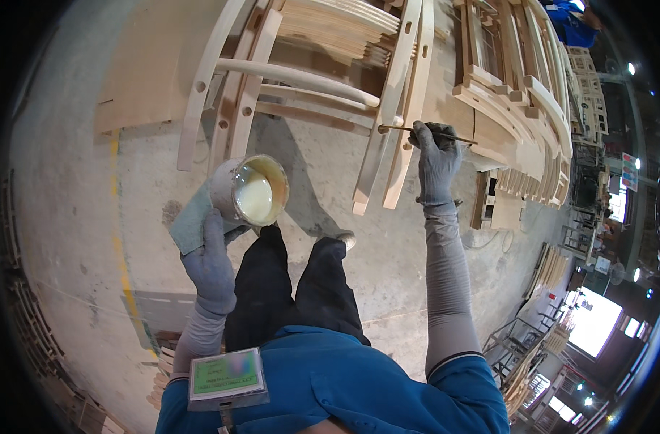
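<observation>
Stick (416, 131) middle hidden inside right hand (437, 160).

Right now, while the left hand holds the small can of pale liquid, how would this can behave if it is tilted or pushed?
The can is open and looks well filled with creamy liquid, so tilting it would probably spill. The left hand grips it together with a cloth, which may reduce slipping. It seems light enough, since one gloved hand carries it.

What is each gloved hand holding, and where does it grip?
Left hand: round metal can of pale liquid, gripped at its side with a rag. Right hand: thin stick, mid-shaft.
</observation>
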Motion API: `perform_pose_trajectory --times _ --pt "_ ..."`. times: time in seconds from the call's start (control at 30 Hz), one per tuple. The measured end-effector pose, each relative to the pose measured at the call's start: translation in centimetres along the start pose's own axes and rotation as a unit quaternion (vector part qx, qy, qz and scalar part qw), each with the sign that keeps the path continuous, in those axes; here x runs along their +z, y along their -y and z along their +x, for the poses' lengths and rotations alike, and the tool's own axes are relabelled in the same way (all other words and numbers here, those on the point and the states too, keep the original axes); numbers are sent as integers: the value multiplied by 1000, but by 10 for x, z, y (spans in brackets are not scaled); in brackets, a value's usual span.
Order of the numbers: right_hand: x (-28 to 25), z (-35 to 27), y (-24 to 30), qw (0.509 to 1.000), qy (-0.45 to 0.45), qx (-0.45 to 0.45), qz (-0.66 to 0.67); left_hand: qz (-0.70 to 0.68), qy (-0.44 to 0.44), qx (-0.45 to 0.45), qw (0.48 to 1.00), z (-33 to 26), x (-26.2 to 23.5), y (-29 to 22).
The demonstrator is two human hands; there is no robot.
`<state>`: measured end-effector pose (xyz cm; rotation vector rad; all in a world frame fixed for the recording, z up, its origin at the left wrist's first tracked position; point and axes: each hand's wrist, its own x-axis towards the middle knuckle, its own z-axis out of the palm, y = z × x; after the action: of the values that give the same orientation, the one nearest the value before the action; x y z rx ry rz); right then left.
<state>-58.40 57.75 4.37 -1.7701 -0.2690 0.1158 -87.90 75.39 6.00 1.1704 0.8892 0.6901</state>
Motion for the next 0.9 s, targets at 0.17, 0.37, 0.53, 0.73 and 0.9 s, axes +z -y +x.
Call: perform_pose_trajectory --times 0.17,0.37,0.53,0.73,0.9 --pt "9 -11 -3 995 20 -72 -59 -8 -21 -15 1000 5 -1 -2" --pt "14 -13 4 995 -33 -46 -80 -10 -30 -26 999 7 -9 1" --pt "27 -11 6 997 -30 -36 -69 -96 -42 -36 994 10 -13 -2" --pt "22 -8 5 994 -52 -25 -90 -161 -15 -50 985 11 -27 0" --pt "27 -8 10 998 -35 -9 -49 -160 -28 -63 985 10 -32 3"
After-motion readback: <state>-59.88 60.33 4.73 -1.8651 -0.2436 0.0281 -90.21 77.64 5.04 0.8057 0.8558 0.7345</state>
